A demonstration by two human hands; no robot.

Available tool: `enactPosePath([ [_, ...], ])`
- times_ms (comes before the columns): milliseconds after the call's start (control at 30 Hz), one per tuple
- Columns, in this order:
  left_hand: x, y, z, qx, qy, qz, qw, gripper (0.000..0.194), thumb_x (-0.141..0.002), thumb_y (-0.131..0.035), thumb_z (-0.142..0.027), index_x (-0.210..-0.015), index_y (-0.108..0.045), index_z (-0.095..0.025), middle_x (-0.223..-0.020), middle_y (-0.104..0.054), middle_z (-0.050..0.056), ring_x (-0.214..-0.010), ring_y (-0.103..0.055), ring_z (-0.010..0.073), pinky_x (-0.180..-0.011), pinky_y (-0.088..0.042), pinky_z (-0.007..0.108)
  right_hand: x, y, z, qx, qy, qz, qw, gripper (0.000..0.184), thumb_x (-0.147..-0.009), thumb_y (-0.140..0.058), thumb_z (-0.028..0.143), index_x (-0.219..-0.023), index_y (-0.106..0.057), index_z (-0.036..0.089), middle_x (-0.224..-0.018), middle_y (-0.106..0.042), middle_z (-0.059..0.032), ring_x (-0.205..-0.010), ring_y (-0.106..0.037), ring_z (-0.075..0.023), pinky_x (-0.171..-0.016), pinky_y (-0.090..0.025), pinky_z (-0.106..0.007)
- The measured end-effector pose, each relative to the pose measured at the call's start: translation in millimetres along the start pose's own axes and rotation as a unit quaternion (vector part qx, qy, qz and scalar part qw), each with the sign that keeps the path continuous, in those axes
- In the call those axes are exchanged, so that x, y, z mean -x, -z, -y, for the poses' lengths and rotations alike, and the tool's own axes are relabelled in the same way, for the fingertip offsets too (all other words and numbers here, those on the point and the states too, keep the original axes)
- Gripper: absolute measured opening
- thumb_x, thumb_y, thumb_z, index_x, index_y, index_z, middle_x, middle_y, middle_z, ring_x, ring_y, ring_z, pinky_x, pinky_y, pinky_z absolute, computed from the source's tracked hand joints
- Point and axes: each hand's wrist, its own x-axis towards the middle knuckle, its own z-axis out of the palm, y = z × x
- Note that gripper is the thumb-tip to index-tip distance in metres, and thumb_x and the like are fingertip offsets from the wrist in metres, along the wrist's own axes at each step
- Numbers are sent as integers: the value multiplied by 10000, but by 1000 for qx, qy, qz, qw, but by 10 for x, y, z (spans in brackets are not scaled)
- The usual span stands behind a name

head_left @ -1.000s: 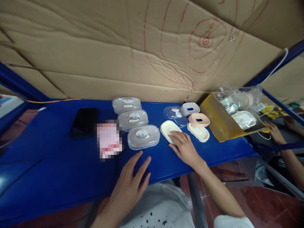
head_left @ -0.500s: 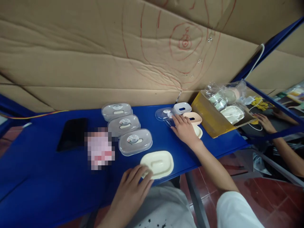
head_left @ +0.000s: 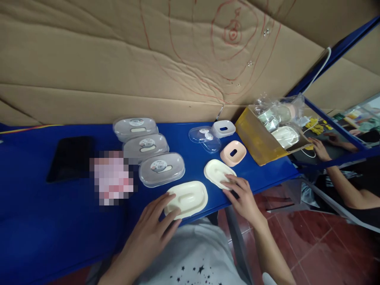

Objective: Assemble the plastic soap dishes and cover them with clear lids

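Near the table's front edge lies a shallow cream soap dish [head_left: 192, 198] with a raised ridge in its middle. My left hand [head_left: 151, 217] grips its left end, fingers over the rim and thumb at the near side. To the right, a second cream dish [head_left: 214, 172] lies at a slant. My right hand [head_left: 242, 194] has its right end between thumb and fingers. Just beyond sit a peach tray with an oval slot [head_left: 234, 153] and a white slotted tray [head_left: 225, 129]. Two clear lids [head_left: 197, 134] with round labels overlap beside them.
Three lidded grey boxes [head_left: 162, 180] stand in a row left of centre. A dark flat tablet-like object [head_left: 69, 158] and a blurred pink item [head_left: 111, 176] lie further left. At right, a cardboard box [head_left: 255, 142] holds bagged parts. Another person's hand [head_left: 320, 149] is beyond the blue frame.
My right hand has come nearer, away from the clear lids, with the second cream dish brought along from beside the peach tray. My left hand stays at its dish. The view has shifted slightly.
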Motion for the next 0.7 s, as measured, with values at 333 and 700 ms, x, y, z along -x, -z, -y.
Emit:
enactPosePath([
  [333, 99, -24, 9, 20, 76, 18, 997, 368, -1129, -558, -390, -1474, -574, -264, -1615, -540, 125, -1430, -627, 297, -1120, -626, 474, -283, 46, 226, -65, 29, 15, 997, 252, -1091, -621, 283, -1309, -746, 301, -1405, -725, -90, -1314, -677, -295, -1087, -560, -501],
  [700, 72, -16, 35, 73, 55, 26, 995, 140, -1106, -594, -279, -1208, -686, -249, -1597, -528, 90, -1509, -533, 290, -1210, -559, 507, -515, 140, -667, 75, -8, -21, 997, 465, -1125, -413, 236, -1547, -607, 264, -1618, -596, -132, -1534, -524, -319, -1228, -428, -602],
])
